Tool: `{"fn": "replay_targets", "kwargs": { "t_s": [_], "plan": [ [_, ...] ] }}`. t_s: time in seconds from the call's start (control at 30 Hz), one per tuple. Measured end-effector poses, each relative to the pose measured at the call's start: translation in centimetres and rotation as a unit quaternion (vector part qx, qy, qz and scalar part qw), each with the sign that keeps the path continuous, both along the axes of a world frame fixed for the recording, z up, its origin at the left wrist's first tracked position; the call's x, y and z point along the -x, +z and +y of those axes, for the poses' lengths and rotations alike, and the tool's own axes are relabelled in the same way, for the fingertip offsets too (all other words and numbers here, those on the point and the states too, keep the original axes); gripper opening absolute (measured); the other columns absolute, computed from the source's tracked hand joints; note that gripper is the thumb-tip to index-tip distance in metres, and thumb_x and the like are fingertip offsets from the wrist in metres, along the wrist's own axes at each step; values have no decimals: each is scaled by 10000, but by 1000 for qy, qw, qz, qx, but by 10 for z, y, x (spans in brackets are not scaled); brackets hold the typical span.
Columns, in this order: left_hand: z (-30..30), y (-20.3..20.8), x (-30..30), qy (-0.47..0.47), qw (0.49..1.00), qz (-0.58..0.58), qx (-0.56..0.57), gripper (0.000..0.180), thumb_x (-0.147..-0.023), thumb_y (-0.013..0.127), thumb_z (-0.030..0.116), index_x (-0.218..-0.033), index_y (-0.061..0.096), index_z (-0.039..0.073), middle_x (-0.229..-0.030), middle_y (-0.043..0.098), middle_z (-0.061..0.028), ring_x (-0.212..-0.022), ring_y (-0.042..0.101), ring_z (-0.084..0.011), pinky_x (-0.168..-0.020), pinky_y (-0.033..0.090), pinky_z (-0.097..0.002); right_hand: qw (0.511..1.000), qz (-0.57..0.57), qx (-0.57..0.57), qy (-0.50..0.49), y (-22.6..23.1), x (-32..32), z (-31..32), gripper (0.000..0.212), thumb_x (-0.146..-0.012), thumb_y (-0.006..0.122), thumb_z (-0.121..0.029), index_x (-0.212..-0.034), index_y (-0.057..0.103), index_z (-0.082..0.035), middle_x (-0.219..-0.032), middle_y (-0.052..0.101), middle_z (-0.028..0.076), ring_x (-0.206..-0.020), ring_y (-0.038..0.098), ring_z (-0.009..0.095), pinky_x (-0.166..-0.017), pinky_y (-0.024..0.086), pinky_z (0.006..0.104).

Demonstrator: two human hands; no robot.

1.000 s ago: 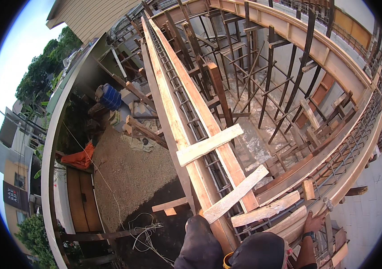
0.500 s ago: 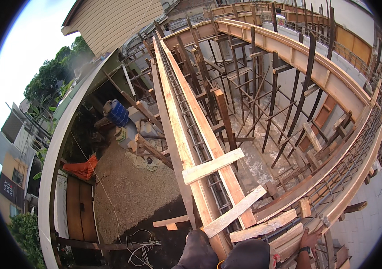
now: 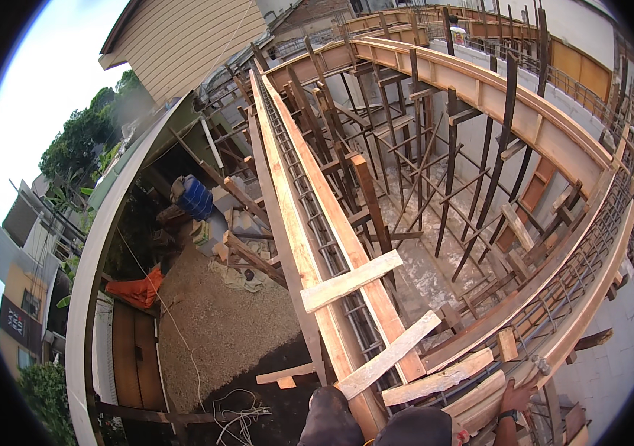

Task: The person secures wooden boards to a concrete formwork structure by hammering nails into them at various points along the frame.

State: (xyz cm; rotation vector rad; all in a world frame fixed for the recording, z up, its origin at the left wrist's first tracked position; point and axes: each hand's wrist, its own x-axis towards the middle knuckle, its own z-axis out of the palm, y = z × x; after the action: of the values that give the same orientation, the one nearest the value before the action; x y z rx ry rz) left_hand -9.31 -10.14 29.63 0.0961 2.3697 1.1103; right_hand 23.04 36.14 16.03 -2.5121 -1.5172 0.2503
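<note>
At the lower right, my right hand (image 3: 518, 395), with a dark band on the wrist, grips the upper edge of a curved wooden formwork board (image 3: 588, 320). Its thumb and fingers are apart over the wood. Close by are a short rough plank (image 3: 480, 394) and a small wood block (image 3: 506, 345). My left hand is out of view. In front of my dark-clothed knees (image 3: 332, 418), a long beam form runs away, its left board (image 3: 291, 204) and right board (image 3: 332, 204) flanking a rebar cage (image 3: 301, 175). Short cross planks (image 3: 352, 281) lie over it.
Several dark props (image 3: 451, 171) stand in the deep pit at the right. Gravel ground (image 3: 205, 320) lies far below at the left, with tangled cable (image 3: 243, 420), an orange sheet (image 3: 135, 288) and a blue drum (image 3: 198, 197). Upright rebar and another person (image 3: 457, 30) show far back.
The view has shifted slightly, so the scene sits a little differently in the picture. My right hand stays at the same board edge.
</note>
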Motion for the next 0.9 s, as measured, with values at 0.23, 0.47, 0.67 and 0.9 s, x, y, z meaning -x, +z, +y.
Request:
{"fn": "replay_targets", "kwargs": {
  "t_s": [0.23,0.47,0.67,0.9],
  "plan": [
    [-2,-2,1,-2,1000,-5,-1,221,-948,623,126,-1121,662,-4,-1000,675,-50,-922,596,-145,-816,500,-309,1000,-15,-17,11,4,4,-3,937,-805,745,-231,-1560,199,-134,-1324,460,311,-1050,595,529,-831,531,581],
    [-2,-3,0,-5,1000,-8,0,223,-952,619,131,-1121,663,-7,-1001,675,-48,-921,595,-143,-815,500,-308,1000,2,-29,7,-2,0,-2,930,-808,734,-231,-1557,195,-120,-1351,425,355,-1050,590,547,-861,524,575],
    [-5,-2,-2,-2,1000,-15,2,225,-955,615,136,-1120,664,-9,-1002,675,-46,-920,594,-142,-814,499,-308,1000,19,-15,12,2,2,-2,933,-802,736,-227,-1552,196,-99,-1347,418,374,-1047,585,554,-878,521,559],
    [-10,-4,-2,4,1000,-27,1,227,-959,612,141,-1119,665,-12,-1003,674,-44,-919,594,-141,-813,499,-308,999,18,-41,13,-5,-3,-1,917,-798,733,-222,-1544,214,-99,-1297,450,335,-1071,564,544,-883,515,562]
  ]
}}
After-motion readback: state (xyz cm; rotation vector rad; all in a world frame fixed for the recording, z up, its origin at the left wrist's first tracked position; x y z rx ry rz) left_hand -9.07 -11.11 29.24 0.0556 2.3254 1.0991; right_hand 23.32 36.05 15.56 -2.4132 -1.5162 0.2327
